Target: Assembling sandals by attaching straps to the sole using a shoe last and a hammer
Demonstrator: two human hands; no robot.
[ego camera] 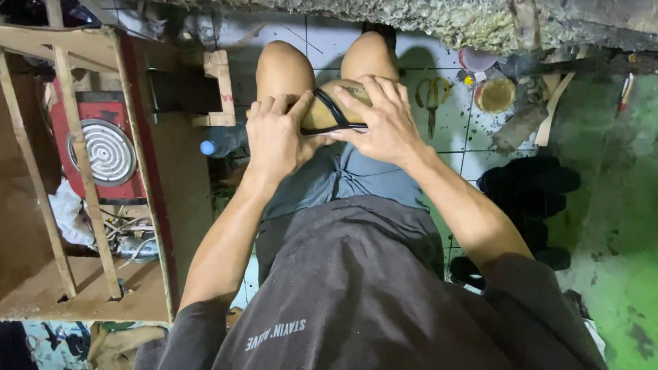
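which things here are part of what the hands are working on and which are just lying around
In hand:
- tan sandal with black strap, held on the knees
- left hand, gripping its left end
- right hand, fingers over the strap

Lying about:
- scissors on the tiled floor
- round tin
- red coil stove
- blue-capped bottle

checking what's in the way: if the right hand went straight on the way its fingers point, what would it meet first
Likely the left hand: the right hand points leftward across the sandal both hold over the knees, though depth is unclear.
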